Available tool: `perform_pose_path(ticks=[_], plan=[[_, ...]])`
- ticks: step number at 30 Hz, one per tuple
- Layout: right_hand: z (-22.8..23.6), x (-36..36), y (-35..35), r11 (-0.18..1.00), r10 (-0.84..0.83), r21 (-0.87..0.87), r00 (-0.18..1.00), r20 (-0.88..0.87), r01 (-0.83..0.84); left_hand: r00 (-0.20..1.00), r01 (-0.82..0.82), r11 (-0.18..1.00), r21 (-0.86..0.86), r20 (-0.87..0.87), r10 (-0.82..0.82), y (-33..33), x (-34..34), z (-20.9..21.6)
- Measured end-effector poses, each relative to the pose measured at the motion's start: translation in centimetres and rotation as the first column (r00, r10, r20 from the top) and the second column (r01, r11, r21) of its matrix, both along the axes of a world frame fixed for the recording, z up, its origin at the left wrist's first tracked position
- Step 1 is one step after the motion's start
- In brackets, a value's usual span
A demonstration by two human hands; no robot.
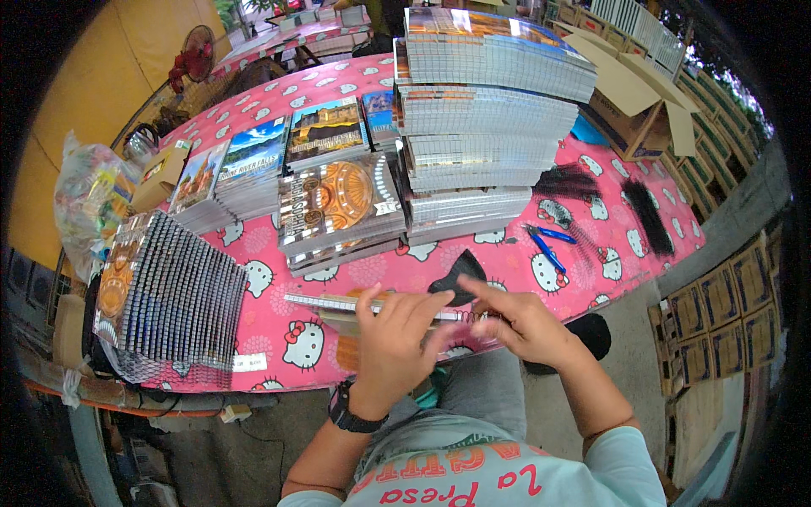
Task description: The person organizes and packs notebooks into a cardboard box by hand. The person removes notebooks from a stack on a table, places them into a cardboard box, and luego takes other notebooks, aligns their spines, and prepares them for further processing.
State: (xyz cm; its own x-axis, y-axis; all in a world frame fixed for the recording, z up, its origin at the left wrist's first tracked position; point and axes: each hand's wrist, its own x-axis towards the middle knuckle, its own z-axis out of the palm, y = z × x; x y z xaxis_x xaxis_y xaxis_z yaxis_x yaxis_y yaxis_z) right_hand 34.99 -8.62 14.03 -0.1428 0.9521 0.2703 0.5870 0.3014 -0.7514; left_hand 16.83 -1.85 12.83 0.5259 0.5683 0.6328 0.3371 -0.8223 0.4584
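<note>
My left hand (395,338) is closed round a thin book (334,302) held on edge over the table's near side, its white page edges up. Thin dark loops of a spiral binding coil (462,316) run along the book's right end. The fingers of my right hand (525,325) are bent at that coil, slightly blurred. Just behind them lies a black pointed piece (460,275), partly covered by my fingers. Blue-handled pliers (549,247) rest farther right on the pink patterned cloth (372,269).
Tall stacks of books (490,110) stand in the middle, beside several shorter stacks with picture covers (346,198). A leaning stack of coil-bound books (169,291) is at the left. Black coils (646,218) lie at the right, near an open cardboard box (629,106).
</note>
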Motion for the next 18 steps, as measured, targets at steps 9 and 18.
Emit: perform_pose_path(ticks=[9, 18], plan=[[-4.7, 4.5, 4.1, 0.976, -0.203, 0.158, 0.903, 0.379, 0.153, 0.966, 0.154, 0.985, 0.075, -0.223, -0.134, 0.1, -0.7, 0.3], [-10.0, 2.4, 5.2, 0.96, -0.279, 0.122, 0.839, 0.467, 0.251, 0.974, 0.173, 0.981, 0.089, -0.166, -0.156, 0.9, -0.8, 0.1]])
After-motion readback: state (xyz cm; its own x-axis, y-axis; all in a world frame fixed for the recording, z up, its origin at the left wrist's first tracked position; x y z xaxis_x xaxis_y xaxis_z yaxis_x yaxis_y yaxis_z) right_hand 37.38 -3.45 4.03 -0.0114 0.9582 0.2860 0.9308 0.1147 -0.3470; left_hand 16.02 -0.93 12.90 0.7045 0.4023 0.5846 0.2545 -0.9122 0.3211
